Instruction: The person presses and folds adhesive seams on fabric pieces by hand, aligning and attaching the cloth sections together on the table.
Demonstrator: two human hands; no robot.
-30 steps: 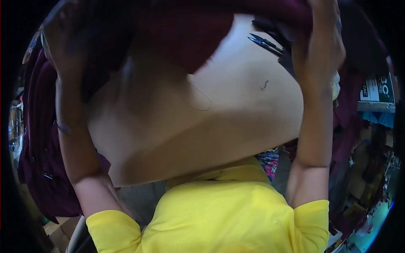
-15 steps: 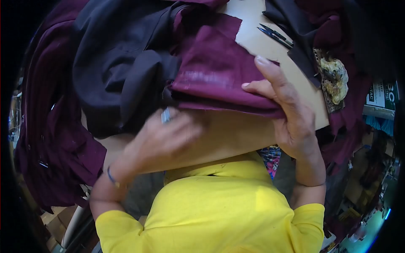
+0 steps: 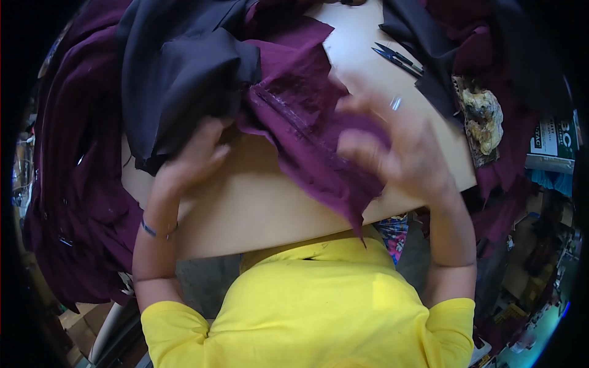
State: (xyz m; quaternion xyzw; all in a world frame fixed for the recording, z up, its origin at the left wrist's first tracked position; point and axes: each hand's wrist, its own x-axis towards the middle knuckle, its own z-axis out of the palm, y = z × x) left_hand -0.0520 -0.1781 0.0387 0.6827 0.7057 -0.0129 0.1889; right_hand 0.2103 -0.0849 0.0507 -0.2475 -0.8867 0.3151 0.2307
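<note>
Maroon cloth (image 3: 300, 138) lies on the table (image 3: 245, 208), long axis running far left to near right; right hand (image 3: 402, 147), nearer, spread over its right edge; left hand (image 3: 197, 154) beside dark cloth (image 3: 193, 80), grip indeterminable

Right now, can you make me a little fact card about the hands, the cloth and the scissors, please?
Left hand: blurred, by the edge of the dark cloth; can't tell if it's touching
Right hand: blurred, fingers spread over the purple cloth
Purple cloth: rumpled on the table, one pointy corner reaching past the near edge
Scissors: lying on the table, beyond the right hand
Wearing: yellow shirt, band on the left wrist
</note>
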